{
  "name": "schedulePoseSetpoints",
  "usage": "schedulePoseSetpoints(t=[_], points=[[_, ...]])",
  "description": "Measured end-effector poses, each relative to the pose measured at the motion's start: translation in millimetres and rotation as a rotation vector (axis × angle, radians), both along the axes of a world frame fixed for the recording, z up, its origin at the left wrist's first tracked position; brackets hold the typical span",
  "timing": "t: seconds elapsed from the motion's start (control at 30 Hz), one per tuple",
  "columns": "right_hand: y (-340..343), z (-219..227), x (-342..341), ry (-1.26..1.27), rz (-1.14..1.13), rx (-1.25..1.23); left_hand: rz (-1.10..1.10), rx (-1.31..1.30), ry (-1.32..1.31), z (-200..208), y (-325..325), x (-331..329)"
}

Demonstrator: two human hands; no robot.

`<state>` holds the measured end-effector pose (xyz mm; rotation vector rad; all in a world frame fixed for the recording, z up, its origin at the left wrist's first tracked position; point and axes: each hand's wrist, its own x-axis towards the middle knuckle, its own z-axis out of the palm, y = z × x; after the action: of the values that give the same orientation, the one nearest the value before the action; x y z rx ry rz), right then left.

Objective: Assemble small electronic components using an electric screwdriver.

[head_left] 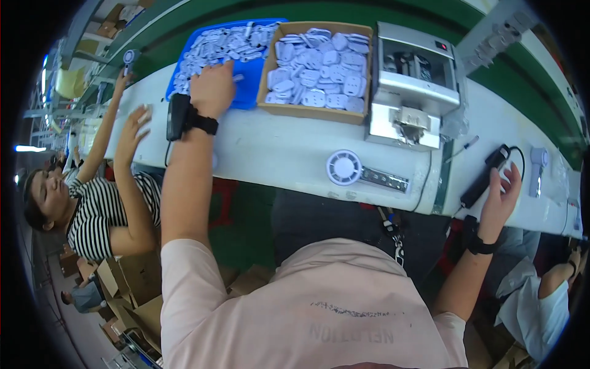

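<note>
My left hand [212, 90] reaches down into a blue tray [247, 92] holding a heap of small white and grey plastic parts [227, 46]. Its fingertips are hidden by the back of the hand, and whether they grip a part does not show. My right hand [503, 192] has its fingers apart, just beside a black electric screwdriver [484, 178] lying on the table. Between my hands lies a small handheld fan [344, 167] with a round white head; its handle [384, 179] is uncovered and shows the inside.
A cardboard box [313, 113] of white plastic covers [322, 67] stands beside the tray. Right of it is a silver machine [413, 86] with a red display. Another fan [539, 169] lies far right. At left, a co-worker in a striped shirt [107, 212] holds up a fan [129, 58].
</note>
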<state>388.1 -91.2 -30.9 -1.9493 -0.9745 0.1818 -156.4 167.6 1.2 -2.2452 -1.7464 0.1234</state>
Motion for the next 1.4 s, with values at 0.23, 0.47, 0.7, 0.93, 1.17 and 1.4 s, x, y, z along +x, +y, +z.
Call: schedulePoseSetpoints(t=[0.23, 0.47, 0.7, 0.93, 1.17, 1.4], points=[[-12.2, 57.1, -75.4, 0.050, 0.330, 0.106, -0.094, -0.163, -0.344, 30.6, -23.1, 13.4], [-8.1, 70.7, -155.0, -0.446, 1.049, 0.306, -0.679, -1.026, -1.062, 69.3, -157.7, 125.6], [-10.2, 59.8, -163.7, -0.458, 1.221, 0.265, -0.203, -1.612, -1.668, 18.6, -203.2, 129.1], [-2.5, 65.6, -161.9, -0.448, 1.231, 0.192, -0.008, -1.534, -1.894, 19.4, -212.0, 121.8], [31.5, 52.0, -148.3, -0.406, 1.061, -0.054, -0.755, -0.202, -0.880, 14.8, -184.6, 118.6], [39.1, 46.5, -160.5, -0.434, 1.092, -0.113, -0.816, -0.215, -0.826, -4.1, -168.6, 151.3]])
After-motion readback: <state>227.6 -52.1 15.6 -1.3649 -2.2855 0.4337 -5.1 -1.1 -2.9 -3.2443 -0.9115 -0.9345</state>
